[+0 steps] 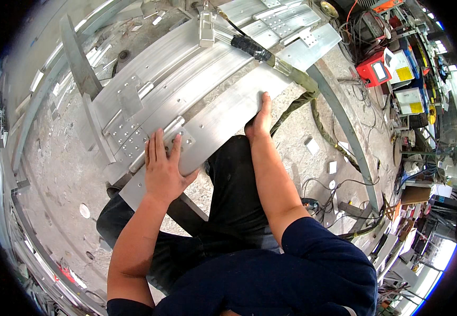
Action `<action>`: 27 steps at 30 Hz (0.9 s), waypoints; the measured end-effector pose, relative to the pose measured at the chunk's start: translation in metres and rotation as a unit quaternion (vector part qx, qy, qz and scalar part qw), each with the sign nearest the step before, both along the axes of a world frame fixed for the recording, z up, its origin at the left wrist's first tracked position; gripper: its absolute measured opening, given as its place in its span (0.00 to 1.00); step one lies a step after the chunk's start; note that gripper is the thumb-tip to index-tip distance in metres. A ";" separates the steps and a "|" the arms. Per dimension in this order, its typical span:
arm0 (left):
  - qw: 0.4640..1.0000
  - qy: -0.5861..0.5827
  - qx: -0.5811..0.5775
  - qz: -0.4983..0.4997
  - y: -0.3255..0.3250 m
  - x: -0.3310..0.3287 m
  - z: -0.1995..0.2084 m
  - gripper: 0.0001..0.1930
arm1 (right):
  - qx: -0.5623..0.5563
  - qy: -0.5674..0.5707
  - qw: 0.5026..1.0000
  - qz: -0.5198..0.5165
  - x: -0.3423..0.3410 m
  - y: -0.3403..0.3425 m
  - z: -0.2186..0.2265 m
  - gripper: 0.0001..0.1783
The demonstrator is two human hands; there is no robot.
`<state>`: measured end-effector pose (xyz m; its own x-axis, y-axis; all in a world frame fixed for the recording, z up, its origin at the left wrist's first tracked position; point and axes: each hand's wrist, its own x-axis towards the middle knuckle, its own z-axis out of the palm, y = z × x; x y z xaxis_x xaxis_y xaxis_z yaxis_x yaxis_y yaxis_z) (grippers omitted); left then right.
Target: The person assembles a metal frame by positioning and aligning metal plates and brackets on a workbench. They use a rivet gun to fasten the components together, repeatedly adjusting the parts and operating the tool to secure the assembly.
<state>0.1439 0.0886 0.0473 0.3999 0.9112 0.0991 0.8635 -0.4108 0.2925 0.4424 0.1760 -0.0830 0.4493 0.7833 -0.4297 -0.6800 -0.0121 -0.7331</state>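
Frame, grey metal, panels lying across it. Near panel, long, silvery, drilled; lies aslant before the person, above the knees. Sleeved hose, olive, beyond the panel's far right end. Left hand: palm down on the panel, fingers slightly apart. Right hand: at the panel's near edge, digits partly hidden; cannot tell whether clamped. Metal barrel, cylindrical, beside left fingertips.

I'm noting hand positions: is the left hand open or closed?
Open: the left hand rests on the silvery plate, its fingers extended, not curled into a fist.
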 end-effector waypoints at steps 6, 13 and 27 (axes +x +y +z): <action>1.000 0.007 0.002 -0.005 0.001 0.002 0.000 0.49 | -0.014 -0.015 1.000 -0.003 0.004 0.000 -0.001 0.48; 1.000 0.001 0.011 -0.011 0.000 0.001 0.000 0.49 | -0.006 -0.041 0.999 -0.009 -0.007 -0.004 0.024 0.45; 1.000 0.020 -0.002 -0.009 0.001 0.003 0.003 0.49 | -0.074 -0.118 0.988 0.066 0.032 -0.012 0.005 0.47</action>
<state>0.1472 0.0893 0.0499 0.4196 0.9042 0.0799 0.8670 -0.4253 0.2597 0.4747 0.1639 -0.0783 0.4495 0.7779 -0.4391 -0.4758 -0.2075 -0.8547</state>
